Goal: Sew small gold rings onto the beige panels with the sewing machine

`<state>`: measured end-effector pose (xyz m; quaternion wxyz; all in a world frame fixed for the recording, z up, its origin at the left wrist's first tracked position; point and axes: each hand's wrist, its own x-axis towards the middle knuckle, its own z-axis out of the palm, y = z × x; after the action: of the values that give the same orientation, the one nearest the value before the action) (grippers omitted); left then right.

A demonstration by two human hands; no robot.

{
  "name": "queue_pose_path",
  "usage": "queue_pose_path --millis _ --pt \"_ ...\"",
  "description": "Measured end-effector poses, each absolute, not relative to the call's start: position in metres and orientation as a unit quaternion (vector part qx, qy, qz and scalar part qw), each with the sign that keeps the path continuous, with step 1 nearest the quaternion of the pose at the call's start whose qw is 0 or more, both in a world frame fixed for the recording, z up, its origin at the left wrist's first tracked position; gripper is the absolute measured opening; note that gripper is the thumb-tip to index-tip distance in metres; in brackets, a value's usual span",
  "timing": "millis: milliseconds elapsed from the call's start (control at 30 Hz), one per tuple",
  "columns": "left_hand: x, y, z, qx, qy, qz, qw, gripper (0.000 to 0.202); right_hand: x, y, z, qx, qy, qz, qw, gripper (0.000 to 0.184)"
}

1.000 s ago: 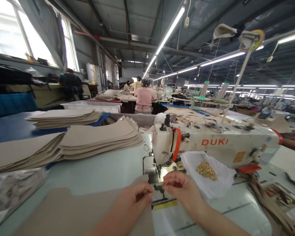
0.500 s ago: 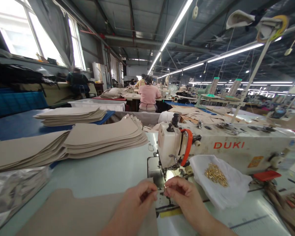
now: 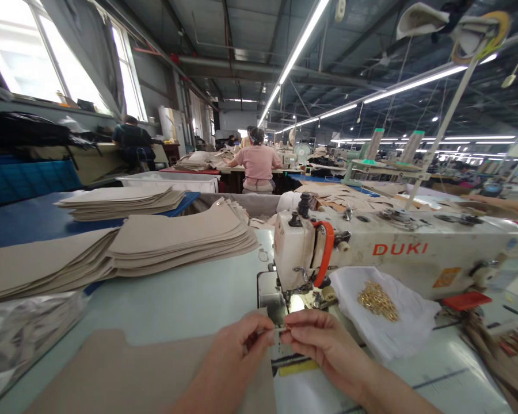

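My left hand (image 3: 242, 351) is closed in a pinch on a thin pale strip (image 3: 280, 329), whose short end spans the gap to the other hand. At that end my right hand (image 3: 317, 339) pinches a small gold-coloured metal piece (image 3: 287, 328), mostly covered by the fingertips. Both hands are just in front of the sewing machine's needle area. A flat beige fabric panel (image 3: 133, 368) lies under my left wrist. The sewing machine (image 3: 354, 247) stands right behind the hands. Beside my right hand, a white plastic bag (image 3: 397, 333) bears a heap of gold metal pieces (image 3: 377, 301).
Stacks of beige panels (image 3: 176, 236) lie on the left, near a clear plastic bag (image 3: 30, 328). A red tray (image 3: 466, 301) sits at the machine's right. Thread cones (image 3: 373, 146) stand behind it. A person in pink (image 3: 259, 164) sits ahead, facing away.
My right hand has come slightly left, so its fingertips now meet the pale strip at my left fingertips. The gap between the hands has narrowed. A forearm has appeared at the far right edge.
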<state>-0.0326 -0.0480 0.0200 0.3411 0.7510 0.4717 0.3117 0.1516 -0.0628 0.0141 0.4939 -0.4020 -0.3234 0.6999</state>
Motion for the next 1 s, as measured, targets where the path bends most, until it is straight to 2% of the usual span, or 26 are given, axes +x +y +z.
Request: queue_pose_path --millis 300,533,800,1000 --pt "-0.035 -0.047 0.016 0.759 0.464 0.317 0.329 0.02 0.148 -0.059 0.003 -0.447 -0.397 0.644 0.477 0.042" --pt "-0.034 -0.05 0.019 0.752 0.462 0.325 0.339 0.018 0.147 -0.06 0.001 -0.473 -0.482 0.569 0.469 0.039" --pt "-0.032 -0.052 0.017 0.744 0.488 0.323 0.321 0.015 0.137 -0.061 0.002 -0.463 -0.483 0.581 0.463 0.035" --pt "-0.031 -0.055 0.019 0.738 0.498 0.322 0.323 0.016 0.129 -0.06 0.002 -0.481 -0.516 0.535 0.465 0.022"
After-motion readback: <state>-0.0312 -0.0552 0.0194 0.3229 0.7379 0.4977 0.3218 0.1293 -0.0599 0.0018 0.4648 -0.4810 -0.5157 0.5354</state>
